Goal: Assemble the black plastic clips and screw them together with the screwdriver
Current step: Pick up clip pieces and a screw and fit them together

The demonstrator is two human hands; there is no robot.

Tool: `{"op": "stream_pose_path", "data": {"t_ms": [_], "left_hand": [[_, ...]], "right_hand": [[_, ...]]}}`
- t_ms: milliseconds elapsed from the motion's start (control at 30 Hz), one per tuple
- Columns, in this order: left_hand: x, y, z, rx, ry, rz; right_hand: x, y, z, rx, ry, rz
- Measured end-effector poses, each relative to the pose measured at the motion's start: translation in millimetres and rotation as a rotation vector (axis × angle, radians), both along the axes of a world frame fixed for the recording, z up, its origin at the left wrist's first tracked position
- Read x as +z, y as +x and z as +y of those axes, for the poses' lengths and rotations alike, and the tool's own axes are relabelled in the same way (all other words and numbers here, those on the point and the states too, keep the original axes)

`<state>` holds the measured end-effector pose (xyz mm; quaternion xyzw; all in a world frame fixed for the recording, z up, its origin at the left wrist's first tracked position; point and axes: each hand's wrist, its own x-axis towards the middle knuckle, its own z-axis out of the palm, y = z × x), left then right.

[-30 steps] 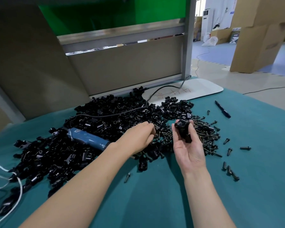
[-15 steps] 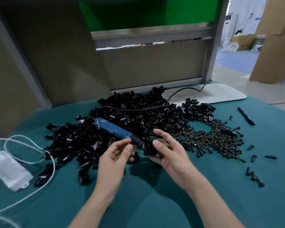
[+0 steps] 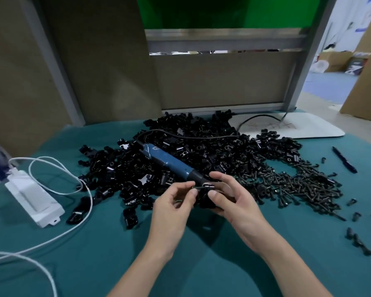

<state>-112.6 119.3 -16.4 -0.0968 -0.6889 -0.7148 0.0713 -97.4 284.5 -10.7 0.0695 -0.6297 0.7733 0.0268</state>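
Note:
My right hand (image 3: 231, 202) grips a black plastic clip (image 3: 206, 195) just above the green cloth. My left hand (image 3: 171, 207) pinches a small dark screw (image 3: 198, 187) whose tip meets the top of that clip. Just behind both hands lies the blue electric screwdriver (image 3: 169, 162), resting on a big pile of black clips (image 3: 193, 146), its black cable running back to the right. A heap of dark screws (image 3: 298, 185) spreads out to the right of my hands.
A white power adapter (image 3: 33, 198) with white cables lies at the left. A black pen (image 3: 344, 159) and a few loose screws (image 3: 357, 241) lie at the right. A white board (image 3: 304, 127) sits at the back right, partition panels (image 3: 219, 80) stand behind the cloth-covered table (image 3: 94, 254).
My left hand left the pile and came to the clip with a screw. Both hands drew together in front of the screwdriver's tip. The camera swung left, bringing the adapter into view.

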Motion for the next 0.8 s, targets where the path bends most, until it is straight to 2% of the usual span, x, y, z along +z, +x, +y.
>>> {"op": "stream_pose_path", "data": {"t_ms": [100, 300, 500, 633, 800], "left_hand": [[-1.2, -0.8, -0.3, 0.002, -0.019, 0.012], [-4.1, -0.8, -1.8, -0.019, -0.117, 0.033], [-3.1, -0.2, -4.2, -0.033, -0.205, 0.067], [-3.4, 0.4, -4.1, -0.014, -0.267, 0.122], [1.7, 1.6, -2.6, -0.025, -0.188, 0.094]], "right_hand": [[0.4, 1.4, 1.2, -0.035, 0.134, 0.053], [4.6, 2.6, 3.8, -0.061, 0.232, 0.117], [2.2, 2.9, 4.1, -0.057, 0.432, 0.158], [1.1, 2.8, 4.4, -0.053, 0.456, 0.149], [2.7, 2.7, 5.1, -0.070, 0.432, 0.157]]}}
